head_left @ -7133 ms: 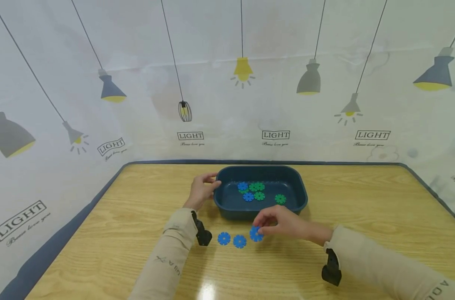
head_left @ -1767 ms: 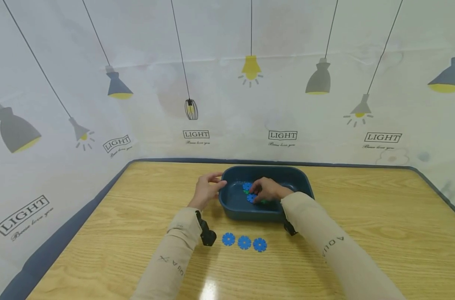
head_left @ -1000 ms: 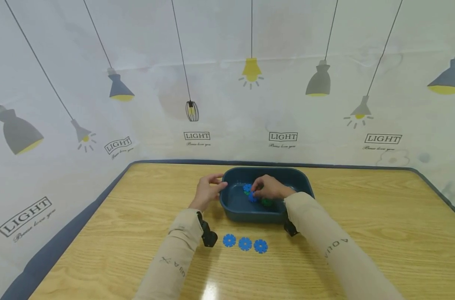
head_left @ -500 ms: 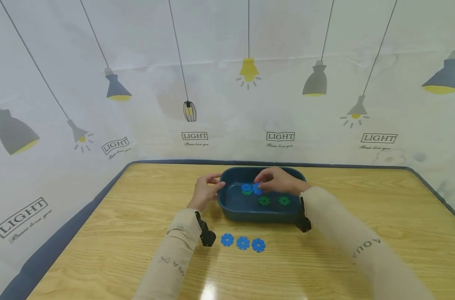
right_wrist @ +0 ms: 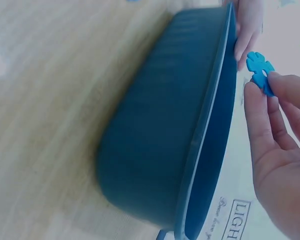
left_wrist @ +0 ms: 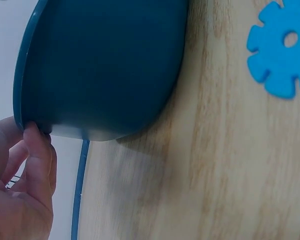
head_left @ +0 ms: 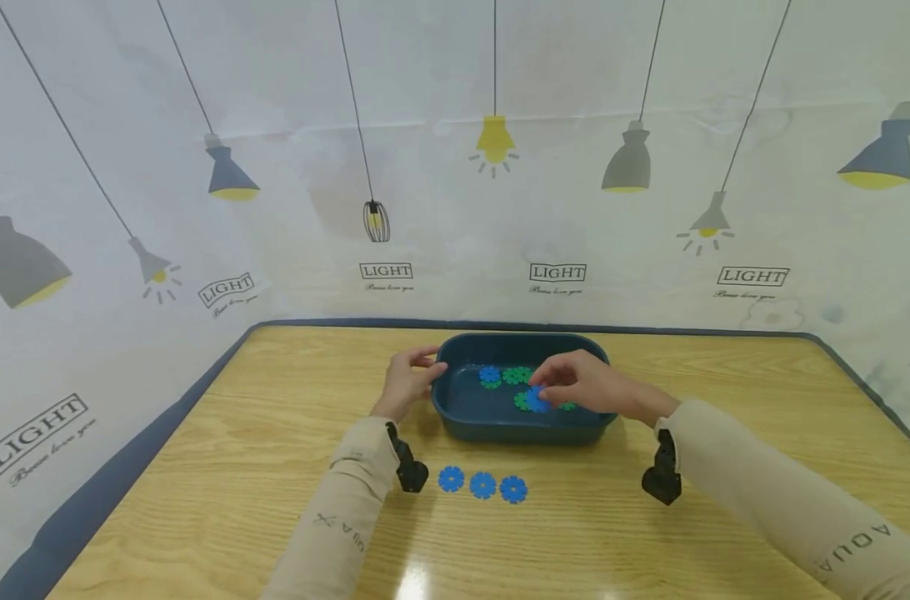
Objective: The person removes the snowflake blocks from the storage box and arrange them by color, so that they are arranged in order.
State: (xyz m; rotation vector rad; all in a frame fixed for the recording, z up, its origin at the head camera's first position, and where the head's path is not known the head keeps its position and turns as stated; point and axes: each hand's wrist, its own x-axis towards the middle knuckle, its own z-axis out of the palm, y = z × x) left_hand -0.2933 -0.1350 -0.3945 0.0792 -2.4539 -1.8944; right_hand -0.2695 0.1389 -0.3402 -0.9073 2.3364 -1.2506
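My right hand [head_left: 590, 385] pinches a blue notched snowflake disc [head_left: 535, 401] between thumb and fingers, above the basin's inside. The right wrist view shows this snowflake disc [right_wrist: 258, 67] tilted and over the rim. At the left end of the dark blue plastic basin [head_left: 515, 433], my left hand [head_left: 406, 383] grips the rim, thumb against one side. Inside lie another blue snowflake disc [head_left: 489, 374] overlapping a green one, and several green snowflake discs [head_left: 517, 376], partly hidden by my right hand. On the wood in front, three blue snowflake discs [head_left: 482, 485] form a row.
The wooden table [head_left: 305, 375] reaches back to a wall covering [head_left: 455, 208] printed with lamps. Each wrist carries a black camera mount [head_left: 663, 479]. In the left wrist view, one table disc [left_wrist: 275, 50] is near the right edge.
My right hand has lifted a blue snowflake disc off the basin's floor and moved right and nearer with it. Earlier it laid the third disc in the row. My left hand keeps its hold.
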